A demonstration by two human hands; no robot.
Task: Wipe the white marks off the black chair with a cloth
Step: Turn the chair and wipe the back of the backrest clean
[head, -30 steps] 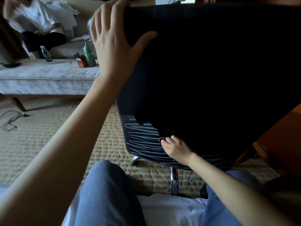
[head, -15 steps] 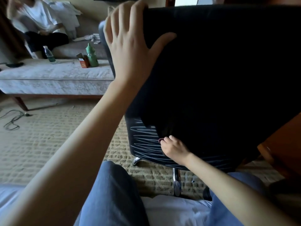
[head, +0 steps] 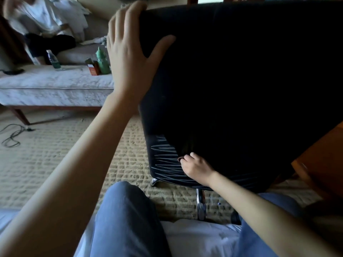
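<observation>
Head view: the left hand [head: 130, 52] clamps the black chair [head: 241, 80] at its top edge, fingers hooked over, thumb splayed on the smooth dark backrest. Low on the chair, the right hand [head: 194, 167] is balled tight round a cloth [head: 180, 159] — only a small brownish fold shows at the fingertips, pressed to the chair right beside the white marks [head: 165, 160], thin chalky zigzags. Under the chair, a shiny chrome leg [head: 201, 203] stands on nubbly beige carpet [head: 55, 164].
</observation>
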